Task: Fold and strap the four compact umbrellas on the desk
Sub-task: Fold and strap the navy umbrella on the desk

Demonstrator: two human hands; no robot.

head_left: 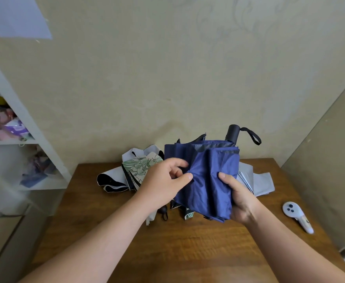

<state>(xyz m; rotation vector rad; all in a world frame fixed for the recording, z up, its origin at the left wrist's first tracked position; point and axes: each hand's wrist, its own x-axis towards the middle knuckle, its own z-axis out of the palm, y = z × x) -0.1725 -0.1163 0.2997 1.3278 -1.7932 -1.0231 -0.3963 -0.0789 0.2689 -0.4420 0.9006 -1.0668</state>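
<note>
I hold a blue compact umbrella above the wooden desk, its black handle with a wrist loop pointing up and away. My right hand grips the lower bunched canopy from the right. My left hand pinches a fold of the blue fabric on the left side. Behind lie a white and black umbrella with a green flower print at the left and a grey umbrella at the right, both loose and unfolded. Parts of another umbrella show under the blue one.
A white controller lies on the desk at the right. White shelves with cluttered items stand at the left. A beige wall is close behind the desk, and another wall stands at the right.
</note>
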